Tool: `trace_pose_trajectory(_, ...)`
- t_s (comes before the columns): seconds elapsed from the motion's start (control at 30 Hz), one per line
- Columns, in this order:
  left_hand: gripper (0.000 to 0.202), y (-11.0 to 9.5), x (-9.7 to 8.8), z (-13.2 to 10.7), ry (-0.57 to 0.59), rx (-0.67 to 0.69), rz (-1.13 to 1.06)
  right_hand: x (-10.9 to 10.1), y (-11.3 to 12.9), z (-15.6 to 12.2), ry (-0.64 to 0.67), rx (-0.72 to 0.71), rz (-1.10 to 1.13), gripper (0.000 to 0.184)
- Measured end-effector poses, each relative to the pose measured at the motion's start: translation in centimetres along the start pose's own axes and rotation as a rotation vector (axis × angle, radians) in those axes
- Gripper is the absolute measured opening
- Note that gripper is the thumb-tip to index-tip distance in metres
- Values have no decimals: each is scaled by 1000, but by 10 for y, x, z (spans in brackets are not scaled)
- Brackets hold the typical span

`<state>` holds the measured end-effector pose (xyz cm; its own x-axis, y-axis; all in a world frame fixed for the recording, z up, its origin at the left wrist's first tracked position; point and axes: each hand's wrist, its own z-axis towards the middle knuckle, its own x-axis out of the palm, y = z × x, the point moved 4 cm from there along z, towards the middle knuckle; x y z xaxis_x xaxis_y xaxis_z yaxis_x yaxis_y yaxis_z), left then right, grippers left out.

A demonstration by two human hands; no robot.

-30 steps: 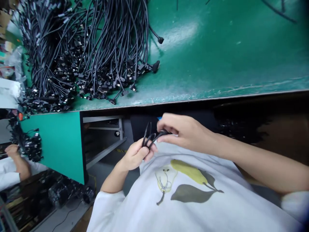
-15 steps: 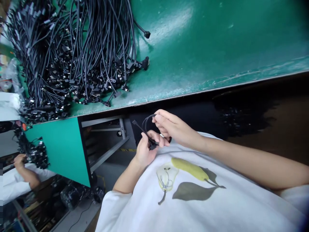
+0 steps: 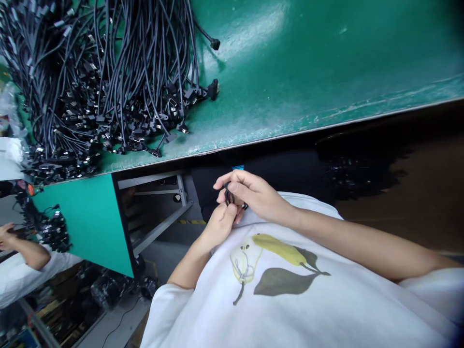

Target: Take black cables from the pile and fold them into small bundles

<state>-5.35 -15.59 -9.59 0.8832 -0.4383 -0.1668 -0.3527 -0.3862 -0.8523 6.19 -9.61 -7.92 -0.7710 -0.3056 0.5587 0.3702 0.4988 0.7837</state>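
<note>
A short black cable [image 3: 229,195] is bunched into a small coil between my two hands, close in front of my shirt. My left hand [image 3: 219,224] is closed round the lower part of the coil, its thumb pressed against it. From the right, my right hand [image 3: 255,193] bends over the same cable, thumb and fingers pinching its upper loop. The fingers hide most of the cable and its ends. Beyond the hands, a large pile of black cables with connectors [image 3: 145,77] lies on the green table [image 3: 290,72].
The table's front edge runs just past my hands. A box with dark cables [image 3: 348,179] stands below it on the right. To the left are a green panel [image 3: 90,222], a metal frame [image 3: 159,232] and a co-worker's arm [image 3: 29,251].
The cable, earlier a looser loop with one end sticking out, is now gathered into a tighter coil. My hands have come together, the right lower over the left. The view shifted slightly.
</note>
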Motion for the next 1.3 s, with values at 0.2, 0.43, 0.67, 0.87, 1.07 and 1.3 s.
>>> trace_pose_trajectory(0.2, 61, -3, 23, -1, 84, -103, -417, 5, 12, 12, 71, 10, 239, 25)
trace_pose_trajectory(0.43, 31, -30, 37, 1, 93, -317, -1056, -8, 22, 29, 63, -109, 59, 39)
trace_pose_trajectory(0.67, 18, -39, 30, 6, 96, -348, -1155, -10, 29, 30, 125, -145, 96, 40)
trace_pose_trajectory(0.87, 25, -40, 30, 9, 119, -439, -1161, -10, 29, 30, 20, 10, 259, 20)
trace_pose_trajectory(1.07, 22, -50, 21, 8, -42, -279, -1118, -20, 58, 20, -67, -305, -354, 34)
trace_pose_trajectory(1.3, 31, -56, -12, 13, -431, -246, -1106, 0, 31, -14, 213, -610, -963, 30)
